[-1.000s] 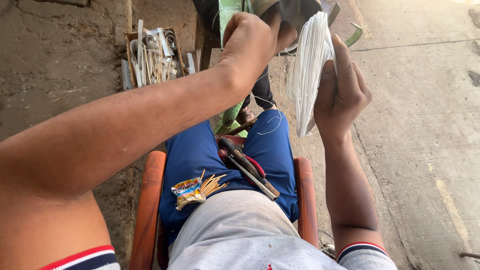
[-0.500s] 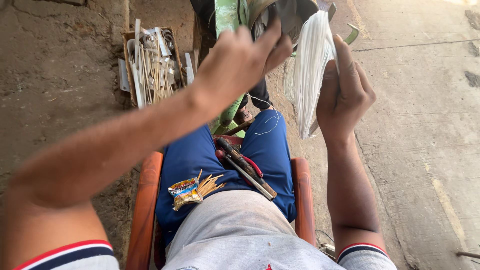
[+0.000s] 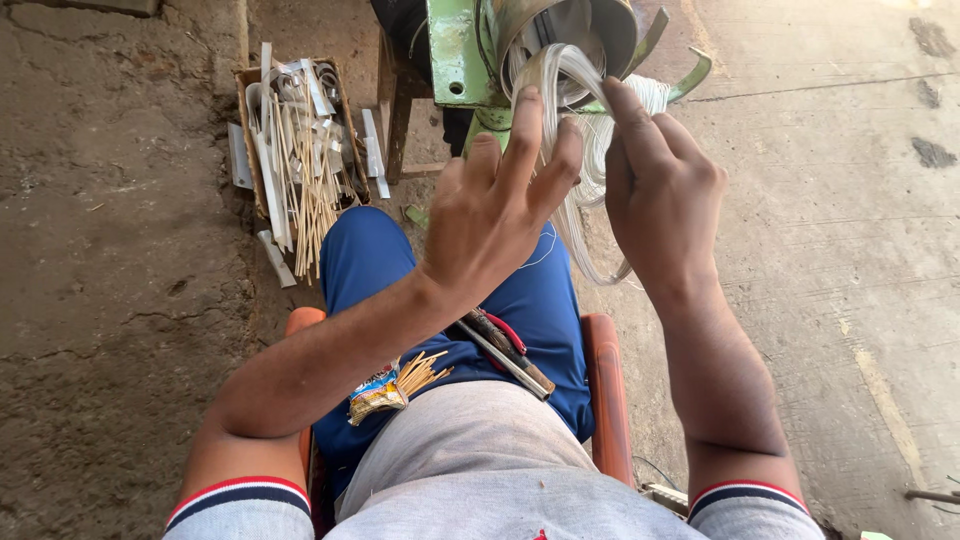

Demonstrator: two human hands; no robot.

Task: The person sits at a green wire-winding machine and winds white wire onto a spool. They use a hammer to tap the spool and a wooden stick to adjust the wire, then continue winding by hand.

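Rough grey concrete floor [image 3: 830,250] fills the right side of the head view, giving way to packed, cracked earth on the left. At the top edge stands a green-painted metal machine [image 3: 455,50] with a round steel drum, and a person sits before it on an orange plastic chair [image 3: 605,380], blue trousers and a grey shirt showing below.

From the drum comes a loop of thin, pale translucent strands [image 3: 585,130], which hangs down between the two hands toward the right knee. The left hand [image 3: 500,215] is raised with its fingers spread and threaded into the loop, the strands passing between the fingertips; it looks like a loose, guiding hold rather than a clench. The right hand [image 3: 665,200] presses its thumb and forefinger to the far side of the same loop, pinching it lightly, though how firmly cannot be told.

The step in hand seems to be gathering or drawing the bundle off the drum. Any next pull would call for both hands to keep the strands together and even, so none snag on the drum's curved green prongs.

On the lap lie dark-handled pliers with a red grip [image 3: 505,350] and a small printed packet of pale thin sticks [image 3: 395,385]. Near the top left, on the earth, a shallow cardboard box of white strips and sticks [image 3: 300,150] rests beside the left knee.
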